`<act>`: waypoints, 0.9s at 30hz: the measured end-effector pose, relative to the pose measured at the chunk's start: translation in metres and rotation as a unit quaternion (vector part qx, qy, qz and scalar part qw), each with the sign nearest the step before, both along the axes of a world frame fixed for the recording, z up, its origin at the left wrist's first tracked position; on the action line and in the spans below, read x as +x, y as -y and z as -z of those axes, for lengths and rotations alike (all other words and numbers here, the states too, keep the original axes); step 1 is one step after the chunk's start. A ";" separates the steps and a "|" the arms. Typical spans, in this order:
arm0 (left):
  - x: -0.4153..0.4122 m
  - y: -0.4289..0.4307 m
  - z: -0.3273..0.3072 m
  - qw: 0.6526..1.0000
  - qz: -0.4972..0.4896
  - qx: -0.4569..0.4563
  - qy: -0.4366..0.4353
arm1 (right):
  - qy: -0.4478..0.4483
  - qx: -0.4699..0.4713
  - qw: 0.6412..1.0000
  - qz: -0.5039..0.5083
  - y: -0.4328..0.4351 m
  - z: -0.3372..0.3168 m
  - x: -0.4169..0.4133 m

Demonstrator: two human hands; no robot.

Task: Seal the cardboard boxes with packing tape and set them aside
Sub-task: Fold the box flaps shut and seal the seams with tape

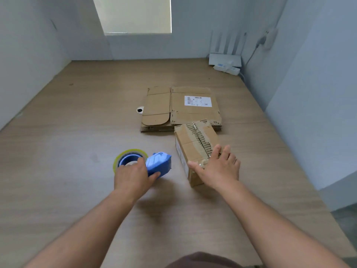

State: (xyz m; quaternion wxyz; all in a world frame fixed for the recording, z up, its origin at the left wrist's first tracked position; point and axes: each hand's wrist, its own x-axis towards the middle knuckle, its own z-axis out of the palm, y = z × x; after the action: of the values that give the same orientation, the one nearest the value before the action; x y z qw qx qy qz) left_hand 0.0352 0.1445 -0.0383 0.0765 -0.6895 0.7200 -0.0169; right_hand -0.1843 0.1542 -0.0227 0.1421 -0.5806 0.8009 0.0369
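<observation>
Brown cardboard makes up the box (195, 149), which sits on the wooden table (77, 132) just right of centre, its long side running away from the person. Its top flaps are closed, and a ragged strip of torn corrugation and old clear tape runs along the seam. The right hand (218, 167) rests flat on the near end of the box top, fingers straight and slightly spread, thumb stretched out to the left along the near edge. Left of the box and apart from it, the left hand (133, 176) grips the blue dispenser (158, 165) from above, fingers curled round its body; I cannot tell whether the dispenser touches the table or hangs just over it. A roll (127, 154) of yellowish clear tape sits on the dispenser's blue hub, on its left side. Beyond the box lies flat cardboard (158, 109), unfolded, with 1 white label (198, 101) on its right panel; the box's far end overlaps its near right corner. Just left of that cardboard is a round hole (140, 110) in the table. In the far right corner stands a white router (225, 59) with upright antennas, and a white power strip (227, 69) lies just in front of it.
</observation>
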 end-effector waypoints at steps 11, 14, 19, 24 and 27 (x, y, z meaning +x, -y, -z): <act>-0.014 -0.003 0.028 0.993 -0.050 0.003 -0.104 | 0.118 -0.060 0.991 -0.010 0.001 -0.002 -0.029; -0.054 -0.018 0.005 0.913 -0.056 -0.002 -0.405 | 0.311 -0.106 0.943 0.046 -0.003 -0.004 -0.048; -0.114 -0.023 0.008 0.811 -0.069 0.025 -0.580 | 0.291 -0.098 0.951 0.045 -0.008 0.010 -0.038; -0.123 -0.011 0.019 0.826 -0.183 0.065 -0.529 | 0.195 -0.096 0.972 0.092 0.000 0.014 -0.017; -0.119 -0.007 0.024 0.825 -0.206 0.066 -0.523 | 0.238 -0.122 0.959 0.094 0.005 0.025 -0.024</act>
State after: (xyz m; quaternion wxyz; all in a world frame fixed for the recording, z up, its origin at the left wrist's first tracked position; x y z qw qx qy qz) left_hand -0.0843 0.1514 -0.0623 -0.2641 -0.7206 0.4930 0.4098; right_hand -0.2086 0.1487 -0.0474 0.2596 -0.5073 0.7934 -0.2137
